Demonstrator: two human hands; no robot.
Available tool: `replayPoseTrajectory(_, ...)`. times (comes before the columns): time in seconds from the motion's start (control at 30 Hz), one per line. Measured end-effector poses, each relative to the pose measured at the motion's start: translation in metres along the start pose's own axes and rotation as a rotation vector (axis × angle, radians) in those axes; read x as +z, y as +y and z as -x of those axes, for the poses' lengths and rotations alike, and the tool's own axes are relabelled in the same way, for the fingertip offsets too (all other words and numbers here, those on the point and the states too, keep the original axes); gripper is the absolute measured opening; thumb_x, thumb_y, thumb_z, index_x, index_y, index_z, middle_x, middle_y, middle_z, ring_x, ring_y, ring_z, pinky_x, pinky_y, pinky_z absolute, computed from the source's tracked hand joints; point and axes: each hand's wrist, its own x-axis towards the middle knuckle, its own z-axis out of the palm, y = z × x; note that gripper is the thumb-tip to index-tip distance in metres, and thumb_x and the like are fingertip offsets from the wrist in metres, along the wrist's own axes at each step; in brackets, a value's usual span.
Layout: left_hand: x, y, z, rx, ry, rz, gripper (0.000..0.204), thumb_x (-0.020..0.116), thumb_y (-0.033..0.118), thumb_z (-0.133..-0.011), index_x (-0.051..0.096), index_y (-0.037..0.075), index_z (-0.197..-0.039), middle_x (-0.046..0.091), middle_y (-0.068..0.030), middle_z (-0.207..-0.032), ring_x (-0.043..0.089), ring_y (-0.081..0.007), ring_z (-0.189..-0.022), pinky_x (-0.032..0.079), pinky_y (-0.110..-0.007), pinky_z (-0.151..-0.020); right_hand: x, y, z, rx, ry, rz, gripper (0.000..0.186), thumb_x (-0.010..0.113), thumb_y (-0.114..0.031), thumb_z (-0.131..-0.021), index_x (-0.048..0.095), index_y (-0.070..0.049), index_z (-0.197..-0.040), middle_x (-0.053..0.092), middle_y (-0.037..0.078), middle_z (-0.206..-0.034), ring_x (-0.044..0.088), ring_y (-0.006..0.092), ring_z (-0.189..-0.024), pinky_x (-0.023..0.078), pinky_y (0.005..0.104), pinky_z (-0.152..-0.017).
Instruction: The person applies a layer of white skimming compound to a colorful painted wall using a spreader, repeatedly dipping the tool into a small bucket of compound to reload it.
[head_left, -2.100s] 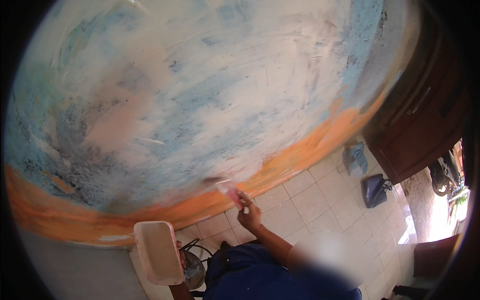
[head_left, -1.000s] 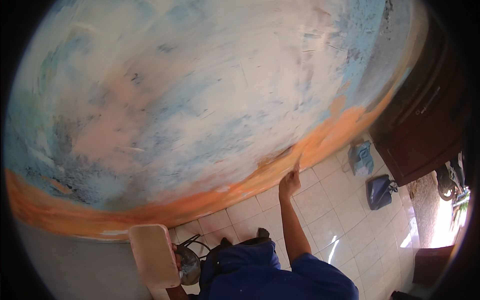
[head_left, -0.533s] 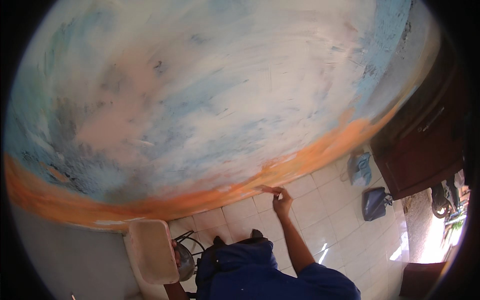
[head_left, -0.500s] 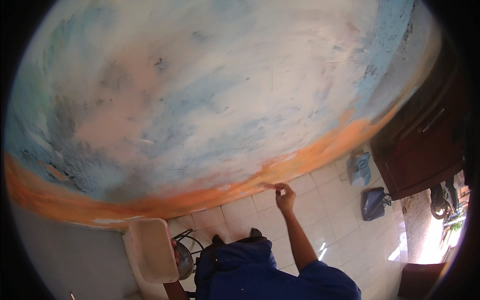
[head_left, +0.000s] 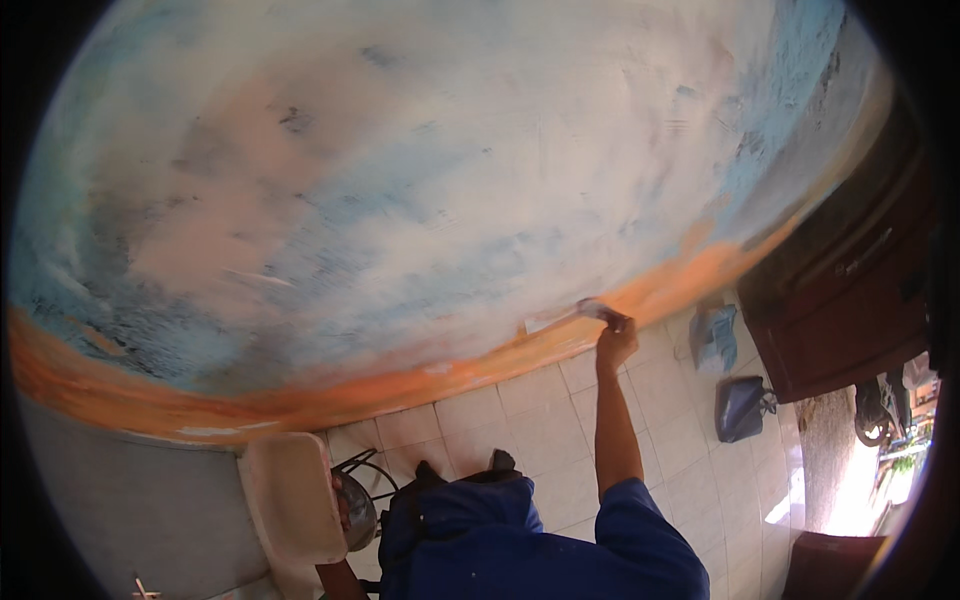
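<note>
A large painted wall [head_left: 430, 200] fills the upper view, pale white, blue and pink above an orange band along its foot. My right hand [head_left: 617, 338], arm extended, grips a short flat painting tool [head_left: 598, 309], a brush or spreader, against the wall where the pale paint meets the orange. Its blade is blurred. At lower left my left hand [head_left: 342, 508] holds a shallow pale rectangular tray [head_left: 290, 500] by its right side, the fingers mostly behind it.
Tiled floor [head_left: 530, 437] runs below the wall. A grey metal object with black bars [head_left: 360, 505] is behind the tray. Right: a dark red door [head_left: 820, 330], a light blue bag [head_left: 715, 340], a dark bag [head_left: 738, 410] and a motorbike [head_left: 870, 415] outside. A grey surface [head_left: 130, 490] lies left.
My right hand with the tool has risen and moved right along the orange band since half a second ago. The tray has shifted slightly left with the view.
</note>
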Motion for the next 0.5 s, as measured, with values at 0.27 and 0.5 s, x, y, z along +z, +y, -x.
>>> replayPoseTrajectory(0.27, -0.012, 0.004, -0.006, -0.135, 0.028, 0.070, 0.077, 0.058, 0.044, -0.084, 0.029, -0.017, -0.121, 0.049, -0.0370, -0.095, 0.060, -0.0461, -0.080, 0.055, -0.051, -0.063, -0.052, 0.006, 0.051, 0.225, 0.124, -0.085, 0.015, 0.063, -0.012, -0.084, 0.061, 0.002, -0.088, 0.066, 0.017, -0.084, 0.064, 0.0254, -0.075, 0.048, 0.0354, -0.066)
replayPoseTrajectory(0.5, 0.006, -0.006, -0.016, -0.089, 0.004, 0.038, 0.078, 0.058, 0.045, -0.083, 0.030, -0.016, -0.123, 0.050, -0.0355, -0.100, 0.060, -0.0450, -0.080, 0.055, -0.050, -0.064, 0.032, -0.011, 0.106, 0.047, 0.041, -0.229, 0.038, 0.059, -0.007, -0.084, 0.056, -0.002, -0.122, 0.067, 0.016, -0.083, 0.064, 0.0201, -0.072, 0.049, 0.0283, -0.063)
